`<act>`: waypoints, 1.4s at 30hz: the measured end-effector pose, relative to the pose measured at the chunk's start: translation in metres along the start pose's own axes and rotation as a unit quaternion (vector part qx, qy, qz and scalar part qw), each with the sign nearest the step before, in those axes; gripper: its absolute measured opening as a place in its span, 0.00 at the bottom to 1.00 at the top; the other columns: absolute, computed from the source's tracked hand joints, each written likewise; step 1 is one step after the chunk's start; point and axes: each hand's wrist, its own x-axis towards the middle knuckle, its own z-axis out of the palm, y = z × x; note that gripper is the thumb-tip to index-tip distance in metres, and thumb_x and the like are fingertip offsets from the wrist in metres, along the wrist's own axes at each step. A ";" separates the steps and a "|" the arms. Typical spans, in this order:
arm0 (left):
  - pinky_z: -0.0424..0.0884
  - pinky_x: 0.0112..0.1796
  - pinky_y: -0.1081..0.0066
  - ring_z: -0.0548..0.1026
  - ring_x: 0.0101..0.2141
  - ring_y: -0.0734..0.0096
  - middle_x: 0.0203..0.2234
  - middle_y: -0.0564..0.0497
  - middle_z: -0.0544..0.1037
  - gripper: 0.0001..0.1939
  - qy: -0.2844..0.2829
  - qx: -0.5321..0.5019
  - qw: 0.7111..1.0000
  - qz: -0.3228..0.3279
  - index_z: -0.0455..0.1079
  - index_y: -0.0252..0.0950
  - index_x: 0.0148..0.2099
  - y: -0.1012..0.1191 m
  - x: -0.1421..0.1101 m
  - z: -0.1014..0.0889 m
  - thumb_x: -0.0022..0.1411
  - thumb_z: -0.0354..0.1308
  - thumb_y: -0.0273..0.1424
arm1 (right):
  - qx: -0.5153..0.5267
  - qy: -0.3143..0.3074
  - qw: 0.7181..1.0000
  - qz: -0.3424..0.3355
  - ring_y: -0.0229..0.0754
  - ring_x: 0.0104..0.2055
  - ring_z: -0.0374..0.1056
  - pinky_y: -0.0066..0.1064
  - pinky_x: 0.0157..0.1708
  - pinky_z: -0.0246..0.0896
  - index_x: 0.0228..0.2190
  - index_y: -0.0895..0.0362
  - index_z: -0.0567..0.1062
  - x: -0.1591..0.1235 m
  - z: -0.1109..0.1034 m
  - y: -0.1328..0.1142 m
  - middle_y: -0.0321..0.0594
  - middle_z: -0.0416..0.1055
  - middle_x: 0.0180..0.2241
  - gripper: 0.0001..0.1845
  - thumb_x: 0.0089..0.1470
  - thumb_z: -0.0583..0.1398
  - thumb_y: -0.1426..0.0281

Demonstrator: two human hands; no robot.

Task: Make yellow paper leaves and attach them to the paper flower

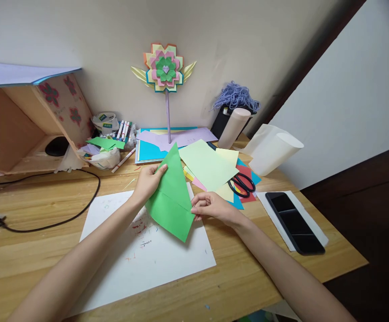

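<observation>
A sheet of green paper (171, 197) with a crease across it is held up between my two hands. My left hand (148, 181) pinches its left edge, with the thumb lying on the front. At the right edge, the fingertips of my right hand (209, 208) grip the paper near its lower corner. Beneath it lies a large white sheet (181, 257) marked with coloured ink. Just beyond my right hand, a pale green sheet (209, 163) and black-handled scissors (242, 184) rest on several coloured papers.
A paper flower on a stem (165, 69) stands against the wall. Left are an open box (60, 107), markers (124, 129) and a black cable (95, 192). Right are a phone (295, 222), a rolled white sheet (275, 150), a pinkish cylinder (234, 128) and blue yarn (236, 96).
</observation>
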 end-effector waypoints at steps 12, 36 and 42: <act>0.52 0.22 0.75 0.56 0.21 0.78 0.15 0.58 0.57 0.22 -0.106 0.179 0.971 0.117 0.56 0.35 0.20 0.014 -0.016 0.011 0.56 0.50 0.46 | -0.009 0.001 0.997 -0.074 0.40 0.37 0.71 0.33 0.38 0.66 0.37 0.59 0.73 -0.001 0.014 -0.005 0.40 0.75 0.34 0.22 0.39 0.67 0.64; 0.50 0.23 0.75 0.55 0.21 0.78 0.16 0.59 0.55 0.23 -0.219 0.259 0.926 0.166 0.54 0.35 0.21 0.017 -0.021 0.010 0.59 0.48 0.46 | 0.019 0.179 0.971 -0.155 0.34 0.18 0.67 0.25 0.20 0.63 0.19 0.59 0.71 0.005 0.006 -0.003 0.35 0.71 0.17 0.18 0.46 0.62 0.57; 0.47 0.22 0.75 0.52 0.20 0.79 0.16 0.59 0.53 0.24 -0.251 0.261 0.919 0.154 0.51 0.35 0.20 0.021 -0.020 0.007 0.58 0.49 0.47 | 0.020 0.229 0.955 -0.188 0.35 0.20 0.68 0.24 0.23 0.66 0.22 0.59 0.72 0.006 0.001 -0.004 0.34 0.71 0.18 0.14 0.41 0.66 0.61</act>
